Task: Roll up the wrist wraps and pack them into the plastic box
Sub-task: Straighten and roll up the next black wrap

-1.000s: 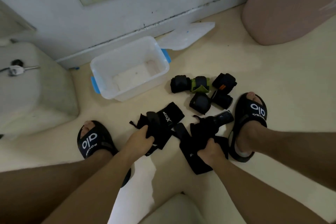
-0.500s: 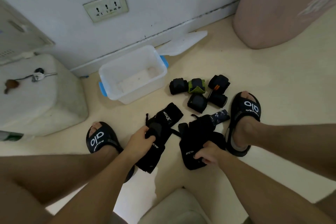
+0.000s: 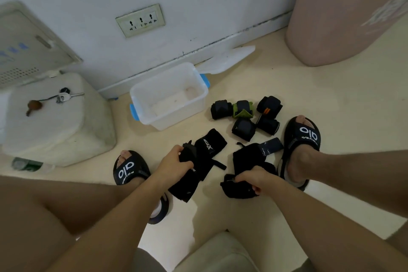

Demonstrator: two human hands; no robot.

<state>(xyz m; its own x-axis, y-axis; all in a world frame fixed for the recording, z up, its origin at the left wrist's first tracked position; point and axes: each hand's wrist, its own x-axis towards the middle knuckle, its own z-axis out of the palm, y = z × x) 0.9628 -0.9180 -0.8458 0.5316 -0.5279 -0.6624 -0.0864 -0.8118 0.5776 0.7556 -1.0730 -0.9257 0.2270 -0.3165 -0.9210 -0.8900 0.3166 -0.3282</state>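
Note:
Black unrolled wrist wraps lie on the cream floor between my feet. My left hand [image 3: 174, 164] grips one black wrap [image 3: 187, 183] at its upper end, beside another black wrap with white lettering [image 3: 212, 146]. My right hand [image 3: 251, 178] holds the lower end of a second bundle of black wraps [image 3: 247, 157]. Several rolled wraps [image 3: 244, 115], one with green trim, sit in a cluster on the floor to the right of the clear plastic box [image 3: 141, 95]. The box has blue handles and stands open with nothing inside.
The box lid [image 3: 227, 59] leans by the wall's baseboard. A white cushion-like block [image 3: 57, 130] with keys on it is at the left. A pink round container [image 3: 344, 17] stands at the back right. My sandalled feet [image 3: 302, 137] flank the wraps.
Both hands have drawn their wraps toward me, apart from each other. The camera has tilted up, showing more wall.

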